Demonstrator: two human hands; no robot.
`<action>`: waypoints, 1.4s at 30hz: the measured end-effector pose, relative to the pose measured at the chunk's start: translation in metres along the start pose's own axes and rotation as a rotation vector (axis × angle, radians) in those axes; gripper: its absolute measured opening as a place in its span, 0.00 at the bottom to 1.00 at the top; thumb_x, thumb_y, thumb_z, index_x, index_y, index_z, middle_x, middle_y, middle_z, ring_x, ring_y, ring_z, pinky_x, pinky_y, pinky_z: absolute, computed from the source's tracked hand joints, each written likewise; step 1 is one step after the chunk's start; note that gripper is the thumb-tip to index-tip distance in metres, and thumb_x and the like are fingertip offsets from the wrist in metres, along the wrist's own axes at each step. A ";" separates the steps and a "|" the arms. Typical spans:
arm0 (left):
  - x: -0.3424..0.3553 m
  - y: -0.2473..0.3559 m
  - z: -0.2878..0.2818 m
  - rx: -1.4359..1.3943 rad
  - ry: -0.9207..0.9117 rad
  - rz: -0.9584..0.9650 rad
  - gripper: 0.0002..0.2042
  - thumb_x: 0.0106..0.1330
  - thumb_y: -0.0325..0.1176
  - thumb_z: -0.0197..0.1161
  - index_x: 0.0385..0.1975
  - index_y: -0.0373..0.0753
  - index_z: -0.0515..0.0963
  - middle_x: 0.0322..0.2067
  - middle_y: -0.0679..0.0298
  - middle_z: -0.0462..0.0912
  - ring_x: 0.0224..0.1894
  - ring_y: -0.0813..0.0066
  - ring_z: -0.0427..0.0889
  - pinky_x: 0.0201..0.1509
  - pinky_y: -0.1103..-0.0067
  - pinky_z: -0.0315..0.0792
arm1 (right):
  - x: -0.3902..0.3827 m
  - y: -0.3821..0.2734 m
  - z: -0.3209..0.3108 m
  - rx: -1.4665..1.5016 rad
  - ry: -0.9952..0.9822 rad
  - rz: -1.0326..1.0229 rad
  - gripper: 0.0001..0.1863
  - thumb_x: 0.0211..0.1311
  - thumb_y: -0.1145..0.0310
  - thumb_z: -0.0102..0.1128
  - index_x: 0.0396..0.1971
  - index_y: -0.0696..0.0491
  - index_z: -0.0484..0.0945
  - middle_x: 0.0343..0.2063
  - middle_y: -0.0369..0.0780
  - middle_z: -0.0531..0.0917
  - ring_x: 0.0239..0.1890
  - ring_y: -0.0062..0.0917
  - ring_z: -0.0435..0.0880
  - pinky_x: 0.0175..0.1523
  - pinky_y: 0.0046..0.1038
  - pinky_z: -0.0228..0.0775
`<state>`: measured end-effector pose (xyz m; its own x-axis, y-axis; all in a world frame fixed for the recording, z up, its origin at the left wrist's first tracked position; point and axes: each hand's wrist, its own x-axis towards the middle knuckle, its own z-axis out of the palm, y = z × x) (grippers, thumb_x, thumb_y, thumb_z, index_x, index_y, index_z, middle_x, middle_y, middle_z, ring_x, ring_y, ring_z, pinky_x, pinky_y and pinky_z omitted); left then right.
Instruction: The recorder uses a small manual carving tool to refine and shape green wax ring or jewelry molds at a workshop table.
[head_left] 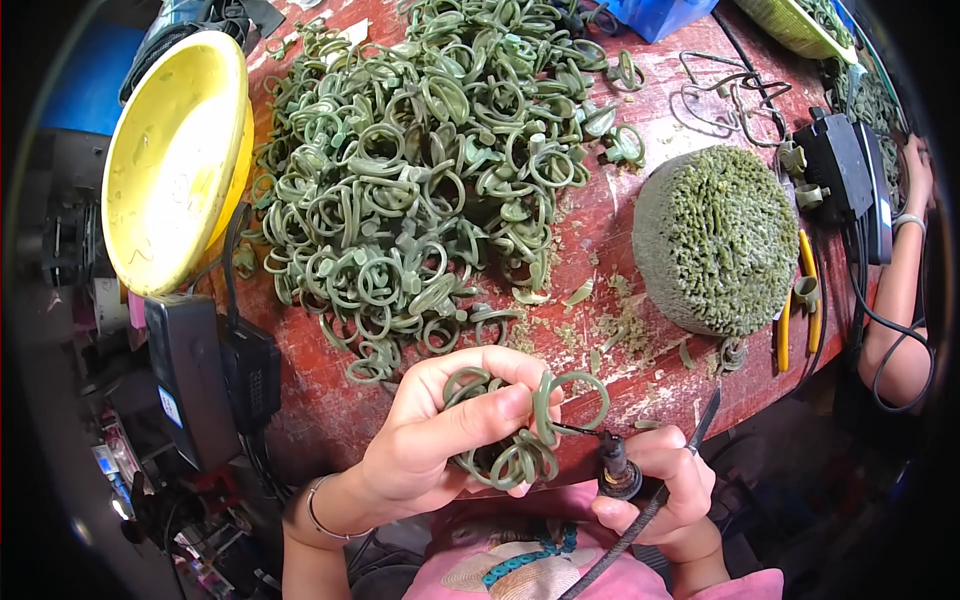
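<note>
My left hand (430,430) is closed around a bunch of green, wax-like rings (525,462), with one large ring (582,400) sticking out past the thumb. In my right hand (672,490) is a dark electric wax pen (615,468), its thin tip at the rings beside my left thumb. A pointed dark blade (706,418) also juts up from between my right fingers; its handle is hidden. Down from this hand runs a braided cord (625,540). Beyond my hands lies a big heap of similar rings (400,180). Right of it stands a rough-topped green round block (720,240).
A yellow basin (243,190) tilts at the left, above black boxes (195,385) with cables. At right lie bent wire (740,95), yellow-handled pliers (812,320) and another black box (840,165). A green basket (795,30) and another person's arm (900,270) are at the far right. Crumbs litter the red table (320,400).
</note>
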<state>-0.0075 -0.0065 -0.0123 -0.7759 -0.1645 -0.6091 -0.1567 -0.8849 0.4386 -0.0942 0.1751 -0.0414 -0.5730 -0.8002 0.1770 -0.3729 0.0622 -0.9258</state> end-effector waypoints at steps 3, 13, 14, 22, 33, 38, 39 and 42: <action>-0.001 0.000 0.001 -0.017 0.015 -0.015 0.13 0.56 0.32 0.59 0.32 0.28 0.67 0.24 0.54 0.72 0.20 0.68 0.75 0.14 0.78 0.71 | 0.000 0.001 0.000 0.004 0.003 -0.017 0.20 0.36 0.66 0.73 0.26 0.59 0.72 0.19 0.39 0.76 0.16 0.21 0.76 0.19 0.18 0.67; -0.001 0.000 0.000 -0.015 0.005 -0.002 0.13 0.56 0.32 0.59 0.32 0.28 0.68 0.25 0.55 0.71 0.20 0.71 0.73 0.14 0.78 0.70 | 0.001 -0.001 -0.001 -0.017 -0.019 -0.001 0.20 0.36 0.66 0.74 0.26 0.59 0.72 0.20 0.39 0.76 0.16 0.22 0.76 0.20 0.19 0.68; -0.001 0.000 0.000 -0.020 0.001 -0.008 0.13 0.56 0.32 0.59 0.32 0.28 0.68 0.25 0.55 0.71 0.21 0.71 0.72 0.14 0.78 0.70 | 0.001 -0.001 -0.001 -0.021 -0.023 0.001 0.20 0.36 0.65 0.74 0.26 0.59 0.72 0.20 0.39 0.76 0.16 0.22 0.76 0.19 0.19 0.68; -0.002 0.000 -0.004 -0.067 0.002 -0.031 0.12 0.56 0.30 0.59 0.33 0.28 0.68 0.25 0.55 0.71 0.24 0.72 0.72 0.15 0.78 0.70 | 0.002 -0.001 -0.002 -0.020 -0.039 0.002 0.20 0.35 0.66 0.74 0.26 0.59 0.72 0.19 0.39 0.76 0.16 0.23 0.76 0.20 0.20 0.68; 0.000 0.000 -0.009 -0.116 -0.160 -0.027 0.09 0.61 0.29 0.54 0.38 0.31 0.70 0.30 0.59 0.75 0.27 0.77 0.76 0.26 0.82 0.72 | 0.001 -0.001 -0.003 -0.006 -0.033 0.002 0.20 0.35 0.67 0.74 0.26 0.59 0.72 0.21 0.40 0.76 0.18 0.24 0.76 0.22 0.21 0.70; -0.001 0.000 -0.004 -0.099 -0.083 -0.021 0.10 0.59 0.29 0.56 0.35 0.29 0.69 0.27 0.57 0.73 0.24 0.74 0.75 0.20 0.80 0.72 | 0.001 -0.001 -0.003 -0.021 -0.041 0.009 0.21 0.34 0.66 0.74 0.26 0.59 0.73 0.21 0.39 0.76 0.18 0.23 0.77 0.22 0.21 0.70; -0.001 0.000 -0.003 -0.081 -0.031 -0.011 0.12 0.56 0.30 0.59 0.32 0.27 0.68 0.24 0.55 0.72 0.22 0.71 0.73 0.14 0.78 0.71 | 0.001 -0.001 -0.003 -0.027 -0.040 0.006 0.21 0.34 0.66 0.74 0.26 0.59 0.73 0.21 0.39 0.76 0.18 0.23 0.77 0.22 0.21 0.70; -0.001 0.000 -0.001 -0.064 -0.009 -0.007 0.12 0.56 0.30 0.59 0.32 0.28 0.68 0.24 0.55 0.72 0.22 0.71 0.73 0.14 0.78 0.71 | 0.001 -0.001 -0.003 -0.034 -0.041 0.007 0.21 0.34 0.66 0.74 0.26 0.58 0.72 0.21 0.39 0.76 0.18 0.23 0.77 0.22 0.20 0.70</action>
<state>-0.0062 -0.0066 -0.0123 -0.7805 -0.1543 -0.6058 -0.1229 -0.9123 0.3907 -0.0964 0.1763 -0.0390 -0.5452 -0.8237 0.1560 -0.3941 0.0876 -0.9149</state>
